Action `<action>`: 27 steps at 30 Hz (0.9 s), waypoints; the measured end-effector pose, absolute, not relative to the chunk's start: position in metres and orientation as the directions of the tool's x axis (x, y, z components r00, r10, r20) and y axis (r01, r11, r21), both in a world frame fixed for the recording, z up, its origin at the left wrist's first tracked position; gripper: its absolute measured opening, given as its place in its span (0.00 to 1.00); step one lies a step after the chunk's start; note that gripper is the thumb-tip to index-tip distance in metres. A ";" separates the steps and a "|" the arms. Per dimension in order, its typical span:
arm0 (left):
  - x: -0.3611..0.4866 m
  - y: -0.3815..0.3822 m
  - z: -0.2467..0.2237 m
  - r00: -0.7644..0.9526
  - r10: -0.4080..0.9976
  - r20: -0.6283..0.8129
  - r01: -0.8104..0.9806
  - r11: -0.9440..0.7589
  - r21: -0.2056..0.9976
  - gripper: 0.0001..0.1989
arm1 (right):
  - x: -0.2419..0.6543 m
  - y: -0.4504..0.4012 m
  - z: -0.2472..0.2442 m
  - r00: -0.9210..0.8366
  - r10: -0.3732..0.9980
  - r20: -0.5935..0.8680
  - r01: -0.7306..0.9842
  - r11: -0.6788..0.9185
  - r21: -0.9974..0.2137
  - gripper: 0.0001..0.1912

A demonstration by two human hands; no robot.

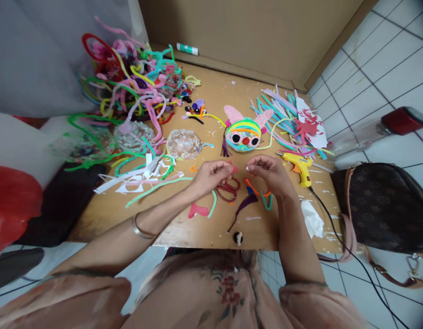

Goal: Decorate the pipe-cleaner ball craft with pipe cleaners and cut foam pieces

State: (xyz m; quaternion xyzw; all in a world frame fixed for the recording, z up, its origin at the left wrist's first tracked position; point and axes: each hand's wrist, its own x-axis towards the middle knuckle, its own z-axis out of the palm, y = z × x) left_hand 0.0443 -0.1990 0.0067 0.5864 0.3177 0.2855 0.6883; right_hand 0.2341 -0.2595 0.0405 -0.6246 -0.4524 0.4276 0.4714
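Observation:
My left hand (211, 176) hovers over the wooden table (184, 228) and pinches a small pink piece (233, 168) at its fingertips. My right hand (269, 172) is a little to the right, its fingers pinched on a tiny white scrap (247, 168). Below the hands lie a dark red pipe-cleaner loop (228, 189), an orange curl (252, 187), a green bend (266, 201) and a purple strand (243, 208). Just beyond them sits a colourful pipe-cleaner face (243, 133) with pink ears and button eyes.
A big tangle of pipe cleaners (129, 87) fills the back left. Straight pipe cleaners (283, 121) and red cut paper (309, 125) lie at the right. A yellow glue gun (300, 167), a tissue (312, 219), a glue stick (187, 49) and a brown bag (382, 205) are nearby.

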 end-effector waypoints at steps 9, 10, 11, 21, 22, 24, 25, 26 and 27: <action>0.045 -0.199 -0.002 0.615 0.787 -0.052 0.044 0.032 0.999 0.18 | 0.220 -0.253 0.027 0.238 0.958 -0.158 0.007 -0.164 -0.986 0.12; 0.045 -0.199 -0.003 0.615 0.787 -0.049 0.046 0.026 0.999 0.18 | 0.218 -0.253 0.025 0.249 0.956 -0.156 -0.016 -0.157 -0.987 0.12; 0.045 -0.199 -0.003 0.617 0.785 -0.047 0.043 0.026 0.999 0.19 | 0.216 -0.252 0.024 0.258 0.954 -0.153 -0.040 -0.148 -0.988 0.13; 0.043 -0.202 0.006 0.708 0.703 -0.060 0.017 0.068 0.998 0.19 | 0.211 -0.256 0.026 0.227 0.966 -0.127 -0.212 -0.079 -0.974 0.14; 0.042 -0.203 0.006 0.748 0.660 -0.073 0.030 0.077 0.997 0.19 | 0.211 -0.256 0.025 0.216 0.969 -0.123 -0.211 -0.077 -0.974 0.13; 0.041 -0.206 0.008 0.793 0.602 -0.093 0.034 0.110 0.993 0.20 | 0.212 -0.257 0.022 0.208 0.972 -0.113 -0.199 -0.071 -0.977 0.12; 0.041 -0.207 0.008 0.790 0.606 -0.093 0.024 0.121 0.992 0.20 | 0.212 -0.257 0.021 0.208 0.972 -0.110 -0.190 -0.070 -0.979 0.12; 0.041 -0.207 0.008 0.767 0.637 -0.080 0.005 0.119 0.993 0.20 | 0.212 -0.258 0.020 0.208 0.972 -0.109 -0.181 -0.071 -0.981 0.11; 0.042 -0.207 0.008 0.730 0.681 -0.057 -0.021 0.105 0.994 0.20 | 0.212 -0.258 0.020 0.207 0.972 -0.109 -0.173 -0.073 -0.982 0.11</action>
